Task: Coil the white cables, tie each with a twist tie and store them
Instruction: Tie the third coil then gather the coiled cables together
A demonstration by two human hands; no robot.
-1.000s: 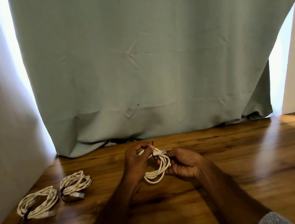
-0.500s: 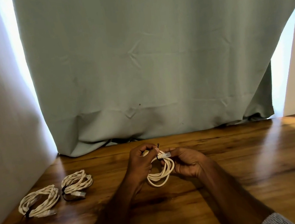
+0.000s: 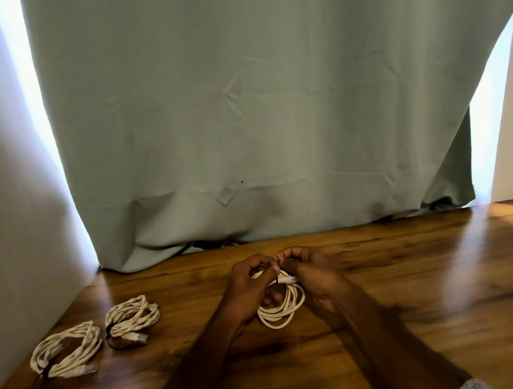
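Farthest left on the wooden worktop (image 3: 430, 318), near the wall, lies a first coiled cable (image 3: 67, 349) bound with a dark tie, a thin dark strand trailing from it toward the near edge. Just beside it to the right sits a second coiled cable (image 3: 132, 317), also tied, its plug lying at its near side. At the middle, the left hand (image 3: 248, 289) and right hand (image 3: 312, 272) meet over a third white cable (image 3: 283, 309), whose loops hang between them. Both hands' fingers are pressed together, pinching a small dark twist tie (image 3: 278, 260) at the top of the coil, beside its pale plug. A grey-green curtain (image 3: 269, 110) hangs behind
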